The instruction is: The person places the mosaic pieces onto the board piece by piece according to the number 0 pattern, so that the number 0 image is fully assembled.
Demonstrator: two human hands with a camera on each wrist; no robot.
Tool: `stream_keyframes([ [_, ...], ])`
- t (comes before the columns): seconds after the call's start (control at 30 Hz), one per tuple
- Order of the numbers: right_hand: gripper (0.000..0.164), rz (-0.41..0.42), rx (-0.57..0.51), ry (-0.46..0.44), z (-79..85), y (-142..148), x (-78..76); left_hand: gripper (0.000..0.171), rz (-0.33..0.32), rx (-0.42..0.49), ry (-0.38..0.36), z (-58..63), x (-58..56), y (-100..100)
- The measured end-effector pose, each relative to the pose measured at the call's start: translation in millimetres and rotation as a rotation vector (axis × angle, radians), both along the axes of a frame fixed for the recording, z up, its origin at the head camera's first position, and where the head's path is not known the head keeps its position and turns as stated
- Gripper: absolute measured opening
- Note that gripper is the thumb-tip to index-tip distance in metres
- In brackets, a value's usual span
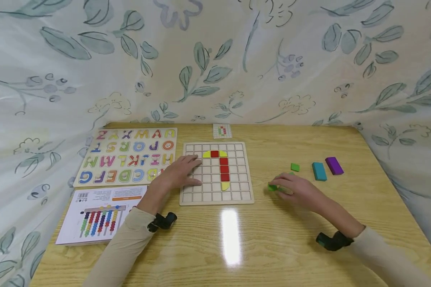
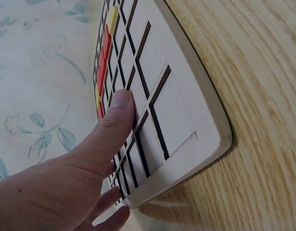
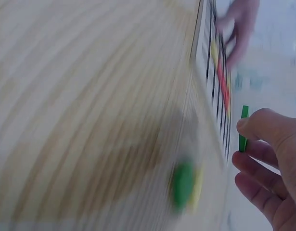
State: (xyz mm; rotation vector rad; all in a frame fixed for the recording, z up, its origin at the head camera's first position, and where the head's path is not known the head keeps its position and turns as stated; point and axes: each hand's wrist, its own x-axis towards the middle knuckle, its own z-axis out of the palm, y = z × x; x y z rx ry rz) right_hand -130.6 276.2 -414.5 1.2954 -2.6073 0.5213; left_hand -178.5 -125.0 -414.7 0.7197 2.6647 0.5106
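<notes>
My right hand (image 1: 299, 191) pinches a thin green tile (image 3: 243, 129) between thumb and fingers, above the table right of the board. A green square tile (image 1: 295, 167) lies just beyond that hand, and part of another green piece shows by its knuckles. The wooden grid board (image 1: 197, 196) holds red tiles (image 1: 224, 169) and yellow curved tiles (image 1: 225, 186) in a hooked line. My left hand (image 1: 176, 173) rests at the board's left edge, fingers extended over its squares, and the thumb (image 2: 121, 101) lies on the grid in the left wrist view.
A small pattern card (image 1: 222, 131) lies behind the board. To the left are an alphabet puzzle board (image 1: 129, 157) and a white box (image 1: 82, 199) with an abacus picture. Blue (image 1: 319, 171) and purple blocks (image 1: 334, 166) stand at the right. A floral cloth (image 1: 215, 79) hangs behind the table.
</notes>
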Motion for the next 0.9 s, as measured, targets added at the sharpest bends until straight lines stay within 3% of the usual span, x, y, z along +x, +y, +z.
stream_keyframes([
  [0.17,0.037,0.126,-0.03,-0.033,3.5,-62.2,-9.8,0.075,0.003,-0.006,-0.002,-1.6,-0.8,-2.0],
  [0.4,0.026,0.197,0.024,-0.076,-2.0,-121.8,-30.7,0.075,-0.003,0.001,-0.002,-1.2,-0.8,-0.5],
  [0.67,0.021,0.234,0.088,-0.096,-8.6,-146.6,-40.9,0.074,0.002,-0.008,-0.006,-0.3,-1.0,0.7],
  [0.9,0.021,0.188,0.148,-0.123,-8.3,-152.2,-38.3,0.075,0.006,-0.015,-0.012,-0.1,-1.7,0.8],
])
